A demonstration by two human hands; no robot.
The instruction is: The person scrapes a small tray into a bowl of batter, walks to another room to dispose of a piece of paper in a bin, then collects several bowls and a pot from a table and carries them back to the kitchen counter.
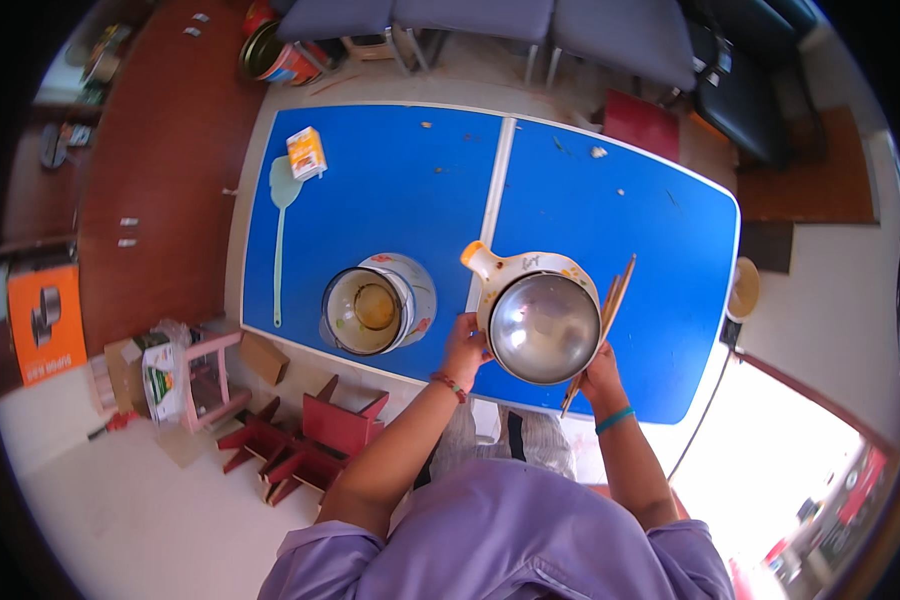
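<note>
Over the near edge of a blue folding table (390, 187), my left hand (468, 349) grips the left side of a stack of bowls. A shiny stainless steel bowl (545, 328) sits on a white and yellow patterned bowl with a handle (484, 264). My right hand (601, 373) holds the stack's right side along with several wooden chopsticks (616, 300). Left of my hands, a dark-rimmed bowl (342, 310) with a smaller brownish round vessel or contents inside rests on floral-patterned dishware (423, 289). The fingers beneath the stack are partly hidden.
A pale green fly swatter (279, 247) lies at the table's left, touching an orange and white box (306, 154). Small scraps (598, 152) are scattered on the far part. Grey chairs (472, 19) stand beyond; red wooden stools (337, 427) are on the floor at the near left.
</note>
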